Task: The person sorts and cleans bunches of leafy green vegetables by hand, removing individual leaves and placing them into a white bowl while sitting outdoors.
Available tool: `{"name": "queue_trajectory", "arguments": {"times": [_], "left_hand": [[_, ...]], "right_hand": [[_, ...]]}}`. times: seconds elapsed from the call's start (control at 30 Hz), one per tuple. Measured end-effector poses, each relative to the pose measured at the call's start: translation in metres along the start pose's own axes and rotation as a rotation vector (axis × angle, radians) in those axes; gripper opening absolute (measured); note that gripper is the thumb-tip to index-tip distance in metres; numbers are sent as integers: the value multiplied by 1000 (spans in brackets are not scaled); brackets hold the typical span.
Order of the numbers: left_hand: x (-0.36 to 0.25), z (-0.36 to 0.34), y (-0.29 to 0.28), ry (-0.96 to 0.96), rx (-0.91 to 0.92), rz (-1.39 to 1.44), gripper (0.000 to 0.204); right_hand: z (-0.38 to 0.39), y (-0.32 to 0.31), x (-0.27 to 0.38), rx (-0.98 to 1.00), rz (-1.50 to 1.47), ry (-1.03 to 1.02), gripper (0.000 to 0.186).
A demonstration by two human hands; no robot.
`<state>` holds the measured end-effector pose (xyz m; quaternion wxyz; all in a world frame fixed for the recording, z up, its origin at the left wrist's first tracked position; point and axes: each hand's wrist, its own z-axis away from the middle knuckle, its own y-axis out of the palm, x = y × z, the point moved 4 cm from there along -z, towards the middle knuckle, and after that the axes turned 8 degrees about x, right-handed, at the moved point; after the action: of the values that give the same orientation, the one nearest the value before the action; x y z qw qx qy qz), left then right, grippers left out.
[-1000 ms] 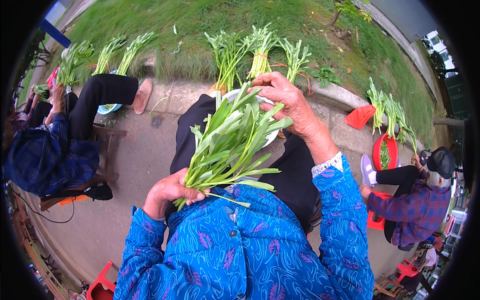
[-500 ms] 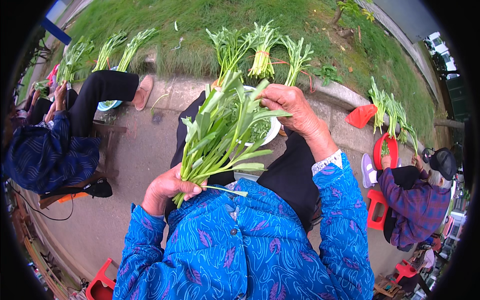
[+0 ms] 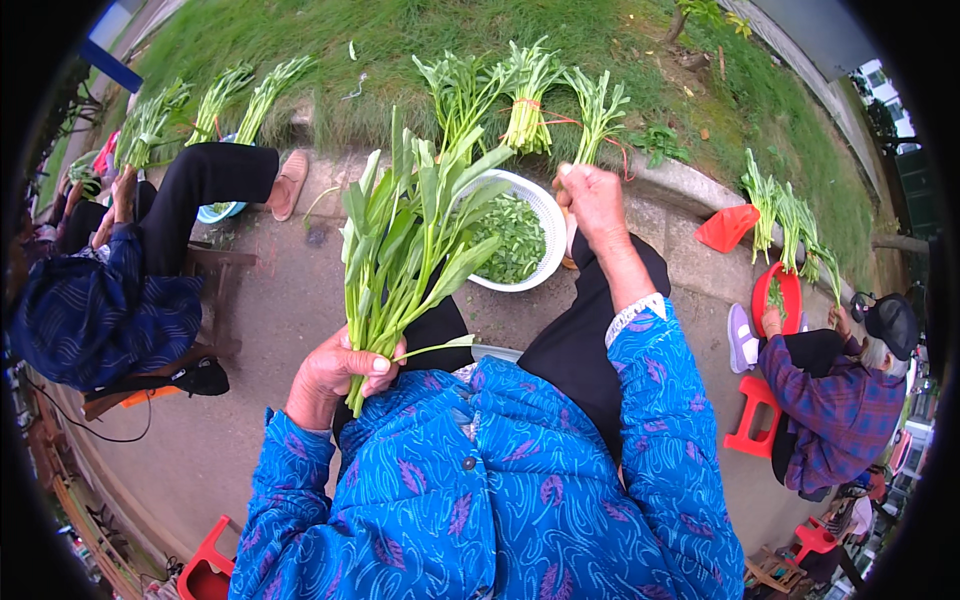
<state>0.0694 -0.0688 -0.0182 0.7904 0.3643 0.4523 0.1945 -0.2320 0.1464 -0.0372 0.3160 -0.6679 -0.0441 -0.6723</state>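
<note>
At nine o'clock in the head view we see a neighbour in a dark blue top (image 3: 95,310) seated with legs stretched toward the grass bank (image 3: 300,40), where loose bundles of greens (image 3: 215,95) lie.

Our left hand (image 3: 335,375), near seven o'clock from the centre, is closed in a fist around the stem ends of the bunch of leafy greens (image 3: 410,240). We hold that bunch above our lap, over the dark trousers. Its long axis runs almost upright in the picture, cut stems down at the fist and leaf tips fanning toward twelve and one o'clock, a few leaves overlapping the rim of the white colander (image 3: 545,215).

The colander sits on the ground just beyond our knees and holds a good heap of picked green pieces (image 3: 510,240). Our right hand (image 3: 592,195), at about one o'clock, is past the colander's far edge, fingers curled loosely; we cannot tell whether it pinches anything. Beyond it, three tied bundles (image 3: 525,95) rest on the grass.

We judge the work part done: the colander is well filled, yet the bunch in the left hand looks full and leafy, so much plucking seems left, and we cannot say whether the bundles on the grass are finished.

At three to four o'clock another person in a plaid shirt (image 3: 830,400) sits by a red basket (image 3: 775,290) and a red stool (image 3: 750,415).
</note>
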Motion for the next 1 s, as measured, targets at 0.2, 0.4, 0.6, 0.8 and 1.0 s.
{"name": "queue_trajectory", "arguments": {"times": [0.2, 0.4, 0.6, 0.8, 1.0], "left_hand": [[0, -3, 0, 4, 46, 56, 32], [0, 3, -1, 20, 52, 89, 31], [0, -1, 0, -1, 73, 70, 31], [0, -3, 1, -14, 74, 45, 32], [-1, -2, 2, -15, 56, 38, 32]], "right_hand": [[18, 43, -77, 83, 531, -93, 55], [17, 38, -48, 257, 582, 178, 33], [18, 14, 26, 195, -255, -231, 38], [36, 12, 83, 296, 13, -349, 25], [42, 21, 90, 101, 404, -529, 7]]}}
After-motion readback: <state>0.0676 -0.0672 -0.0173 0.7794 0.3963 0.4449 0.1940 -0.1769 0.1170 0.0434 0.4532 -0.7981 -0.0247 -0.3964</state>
